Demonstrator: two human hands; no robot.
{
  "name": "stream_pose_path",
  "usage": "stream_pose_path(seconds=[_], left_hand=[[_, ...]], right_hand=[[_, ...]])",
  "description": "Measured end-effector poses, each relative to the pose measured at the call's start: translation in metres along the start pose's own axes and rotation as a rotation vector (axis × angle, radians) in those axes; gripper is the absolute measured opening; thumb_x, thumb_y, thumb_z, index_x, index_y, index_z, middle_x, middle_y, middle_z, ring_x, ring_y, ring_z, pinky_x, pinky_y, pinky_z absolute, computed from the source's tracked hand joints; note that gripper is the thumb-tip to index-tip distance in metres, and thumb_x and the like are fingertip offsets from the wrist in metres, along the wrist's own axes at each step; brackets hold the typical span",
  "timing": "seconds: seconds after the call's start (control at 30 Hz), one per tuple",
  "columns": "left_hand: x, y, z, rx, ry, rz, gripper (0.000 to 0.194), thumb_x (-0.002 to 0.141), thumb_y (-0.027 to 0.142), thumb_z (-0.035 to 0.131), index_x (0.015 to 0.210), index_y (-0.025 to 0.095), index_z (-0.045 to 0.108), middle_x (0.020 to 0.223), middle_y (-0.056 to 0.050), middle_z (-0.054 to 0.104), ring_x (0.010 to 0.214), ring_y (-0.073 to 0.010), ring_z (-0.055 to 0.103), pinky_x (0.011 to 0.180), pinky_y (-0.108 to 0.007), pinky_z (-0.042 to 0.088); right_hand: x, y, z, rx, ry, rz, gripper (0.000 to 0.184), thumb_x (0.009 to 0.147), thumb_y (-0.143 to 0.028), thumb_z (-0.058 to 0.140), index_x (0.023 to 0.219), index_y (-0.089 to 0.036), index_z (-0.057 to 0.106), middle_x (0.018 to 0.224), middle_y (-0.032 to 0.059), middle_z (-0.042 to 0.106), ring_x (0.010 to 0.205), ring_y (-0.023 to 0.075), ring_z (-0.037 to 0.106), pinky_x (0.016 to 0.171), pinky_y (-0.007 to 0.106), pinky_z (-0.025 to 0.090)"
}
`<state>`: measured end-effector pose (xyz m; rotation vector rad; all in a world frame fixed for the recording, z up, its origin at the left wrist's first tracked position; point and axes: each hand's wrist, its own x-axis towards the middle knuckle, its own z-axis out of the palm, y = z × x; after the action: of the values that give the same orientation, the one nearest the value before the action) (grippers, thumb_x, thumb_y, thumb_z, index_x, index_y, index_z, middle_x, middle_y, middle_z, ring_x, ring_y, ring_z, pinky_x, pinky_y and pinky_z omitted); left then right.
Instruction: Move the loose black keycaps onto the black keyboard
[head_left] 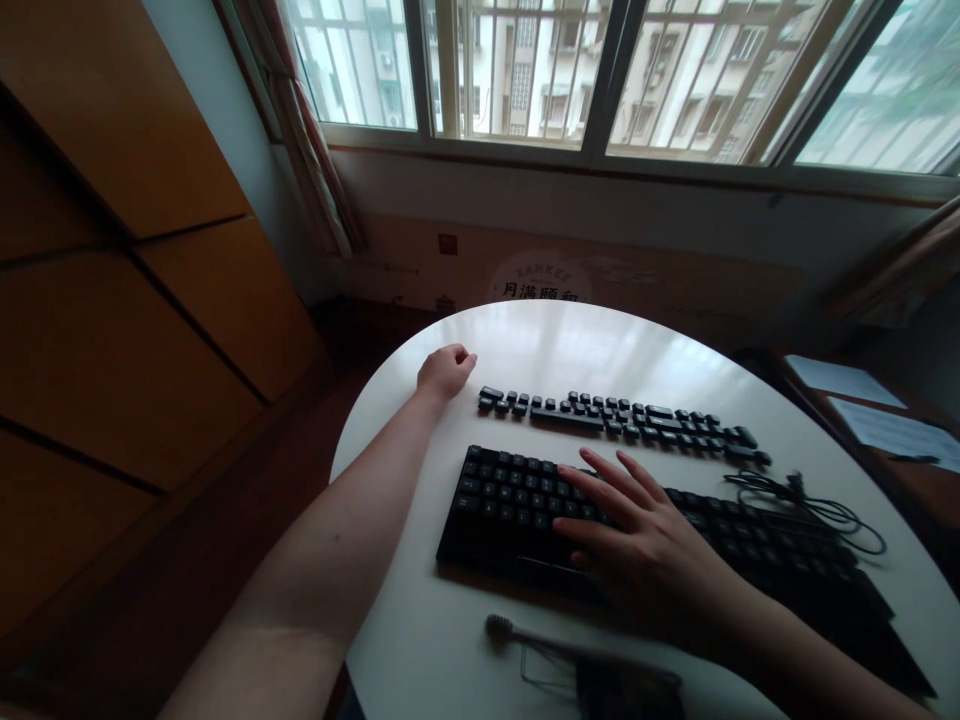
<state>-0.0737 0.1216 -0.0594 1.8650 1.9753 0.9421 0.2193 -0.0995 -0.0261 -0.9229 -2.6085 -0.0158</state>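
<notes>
A black keyboard point(495, 540) lies on the white round table point(525, 350). Its left part still carries keys, while a stretch along the near edge looks bare. My right hand point(645, 535) rests over the middle of it, fingers spread, fingertips on or just above the keys. Beyond the keyboard, loose black keycaps point(566, 420) stand in rows. My left hand point(448, 371) is closed in a fist on the table, left of those keycaps; whether anything is inside is hidden. Nearer to me lie a brush point(501, 628) with a long handle, a thin wire loop point(540, 685) and a dark object point(626, 690), all blurred.
A coiled black cable point(817, 510) sits at the keyboard's right end. Sheets of paper point(892, 430) and a pen point(913, 459) lie on a dark surface at the right. Wooden cabinets point(112, 330) stand at the left. A barred window point(525, 80) spans the back wall.
</notes>
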Motion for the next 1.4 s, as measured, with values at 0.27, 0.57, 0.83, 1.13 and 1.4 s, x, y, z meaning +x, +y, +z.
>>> stream_pose_path(seconds=[0.27, 0.57, 0.83, 1.13, 1.4], left_hand=[[0.002, 0.0, -0.005, -0.022, 0.001, 0.002, 0.024, 0.088, 0.041, 0.055, 0.076, 0.023, 0.066, 0.081, -0.003, 0.071, 0.076, -0.0197, 0.061, 0.063, -0.029, 0.038], [-0.001, 0.006, -0.006, 0.015, -0.023, 0.003, 0.022, 0.087, 0.041, 0.057, 0.078, 0.024, 0.067, 0.088, -0.006, 0.073, 0.081, -0.0229, 0.063, 0.065, -0.03, 0.04], [0.001, 0.004, -0.006, 0.005, -0.009, -0.018, 0.022, 0.087, 0.041, 0.056, 0.079, 0.024, 0.067, 0.09, -0.007, 0.074, 0.082, -0.0228, 0.064, 0.067, -0.029, 0.042], [0.005, -0.003, -0.006, -0.049, 0.022, -0.018, 0.023, 0.087, 0.041, 0.055, 0.077, 0.023, 0.066, 0.085, -0.007, 0.073, 0.078, -0.0221, 0.063, 0.066, -0.029, 0.042], [0.004, -0.003, -0.005, -0.067, 0.021, -0.015, 0.023, 0.087, 0.041, 0.057, 0.077, 0.023, 0.066, 0.086, -0.007, 0.072, 0.079, -0.0224, 0.063, 0.067, -0.03, 0.042]], right_hand=[[0.004, -0.006, -0.005, -0.009, -0.003, 0.024, 0.025, 0.085, -0.035, 0.072, 0.109, -0.031, 0.077, 0.157, 0.0107, 0.041, 0.144, 0.0425, 0.035, 0.109, 0.07, 0.035], [0.022, 0.052, -0.003, -0.006, 0.178, 0.231, 0.024, 0.092, -0.023, 0.062, 0.112, -0.028, 0.075, 0.136, 0.0082, 0.063, 0.136, 0.0314, 0.049, 0.105, 0.058, 0.047], [0.093, 0.12, -0.008, 0.045, -0.011, 0.501, 0.017, 0.086, -0.026, 0.067, 0.097, -0.028, 0.08, 0.113, 0.0038, 0.076, 0.109, 0.0253, 0.068, 0.098, 0.04, 0.051], [0.132, 0.154, 0.015, 0.045, -0.216, 0.588, 0.018, 0.075, -0.017, 0.072, 0.09, -0.024, 0.08, 0.093, 0.0011, 0.079, 0.088, 0.0202, 0.072, 0.081, 0.028, 0.053], [0.131, 0.161, 0.021, 0.069, -0.247, 0.61, 0.015, 0.074, -0.021, 0.074, 0.088, -0.021, 0.079, 0.093, 0.0034, 0.078, 0.086, 0.0198, 0.071, 0.078, 0.027, 0.052]])
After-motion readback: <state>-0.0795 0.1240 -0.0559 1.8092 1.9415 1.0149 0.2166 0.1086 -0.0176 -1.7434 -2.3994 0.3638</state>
